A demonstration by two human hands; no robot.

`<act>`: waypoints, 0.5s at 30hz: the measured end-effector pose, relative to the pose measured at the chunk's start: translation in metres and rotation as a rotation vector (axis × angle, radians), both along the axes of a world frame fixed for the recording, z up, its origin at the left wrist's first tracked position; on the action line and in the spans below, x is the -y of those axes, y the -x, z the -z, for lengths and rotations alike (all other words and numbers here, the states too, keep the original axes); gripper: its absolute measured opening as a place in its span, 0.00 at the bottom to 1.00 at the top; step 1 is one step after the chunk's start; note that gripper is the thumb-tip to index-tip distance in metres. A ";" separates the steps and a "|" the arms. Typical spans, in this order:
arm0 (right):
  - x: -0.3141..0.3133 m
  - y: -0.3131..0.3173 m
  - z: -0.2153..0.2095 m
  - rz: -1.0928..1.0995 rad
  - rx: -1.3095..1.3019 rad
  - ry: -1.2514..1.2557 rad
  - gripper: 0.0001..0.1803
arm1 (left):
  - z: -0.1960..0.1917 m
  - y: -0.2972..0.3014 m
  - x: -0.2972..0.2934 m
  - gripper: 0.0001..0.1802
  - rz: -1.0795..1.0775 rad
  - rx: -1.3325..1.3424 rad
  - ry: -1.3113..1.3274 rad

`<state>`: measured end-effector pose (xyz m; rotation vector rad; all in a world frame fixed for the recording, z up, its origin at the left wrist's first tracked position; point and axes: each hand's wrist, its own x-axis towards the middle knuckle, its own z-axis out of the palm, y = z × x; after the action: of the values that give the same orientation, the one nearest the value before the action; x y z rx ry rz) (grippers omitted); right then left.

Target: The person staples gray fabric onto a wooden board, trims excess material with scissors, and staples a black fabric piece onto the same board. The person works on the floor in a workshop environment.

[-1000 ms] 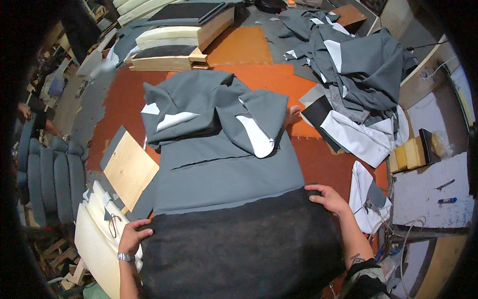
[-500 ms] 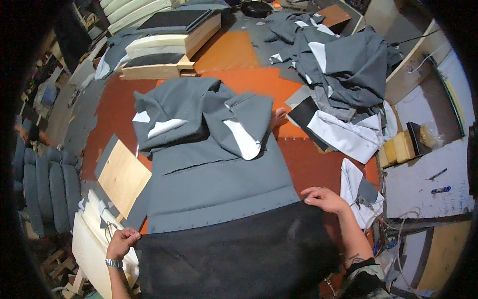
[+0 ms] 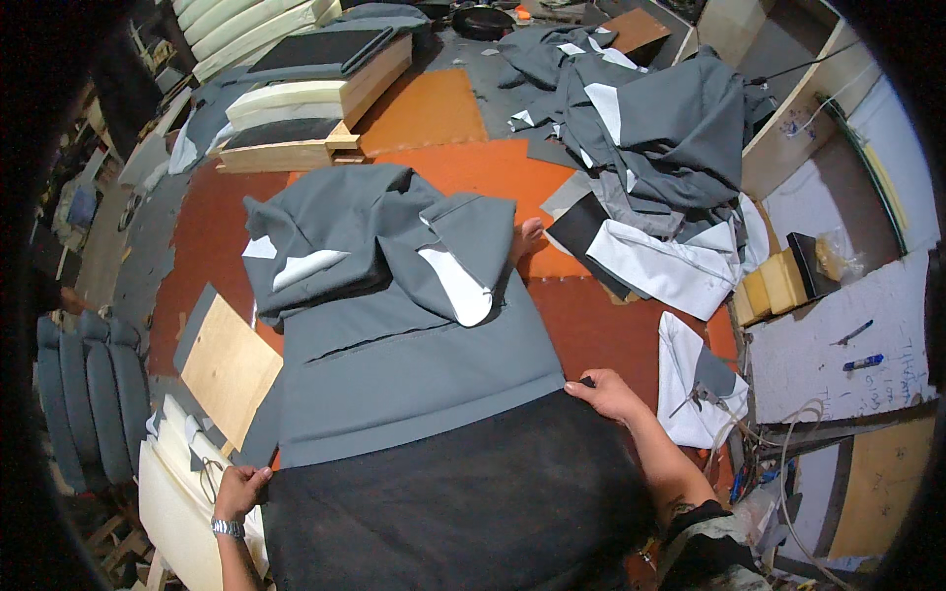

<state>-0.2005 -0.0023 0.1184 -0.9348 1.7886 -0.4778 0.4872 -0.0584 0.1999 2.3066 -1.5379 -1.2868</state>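
A black cloth [image 3: 443, 502] hangs over the near part in front of me. Its far edge meets a grey upholstery cover [image 3: 424, 384], which lies spread out beyond it with a seam fold across. My left hand [image 3: 239, 492], with a metal watch at the wrist, pinches the cloth's far left corner. At the far right corner, my right hand [image 3: 603, 396] grips the same edge between thumb and fingers. Farther up, the grey cover is bunched in loose folds, with white underside patches [image 3: 455, 286] showing. Part of a bare foot [image 3: 528, 236] pokes out beside the folds.
A wooden board [image 3: 232, 372] and cream foam pieces [image 3: 182, 492] sit at the left. Behind is a padded wooden frame [image 3: 305, 98]. More grey covers [image 3: 660, 128] are heaped at the back right. A stapler-like tool [image 3: 705, 394] with a hose lies on white fabric at the right.
My right hand has closed on the cloth's corner; its fingers were raised before. The small marks along the grey strip no longer show beside the black edge. The view has shifted slightly.
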 end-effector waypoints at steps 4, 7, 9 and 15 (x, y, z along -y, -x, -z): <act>0.002 -0.001 -0.003 -0.029 -0.031 -0.010 0.24 | -0.013 0.017 0.009 0.17 0.076 0.175 -0.010; 0.001 -0.001 -0.010 -0.025 -0.046 -0.013 0.25 | -0.038 0.078 0.015 0.22 0.329 0.660 0.371; 0.001 -0.003 -0.011 -0.032 -0.057 -0.049 0.27 | -0.050 0.150 0.009 0.38 0.373 0.516 0.424; -0.020 0.010 0.019 0.093 0.090 0.095 0.29 | -0.022 0.355 -0.055 0.53 0.854 0.216 0.196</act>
<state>-0.2106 0.0177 0.0995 -0.8839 1.7453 -0.6591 0.1321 -0.0032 0.2219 1.7360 -2.7456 -0.9161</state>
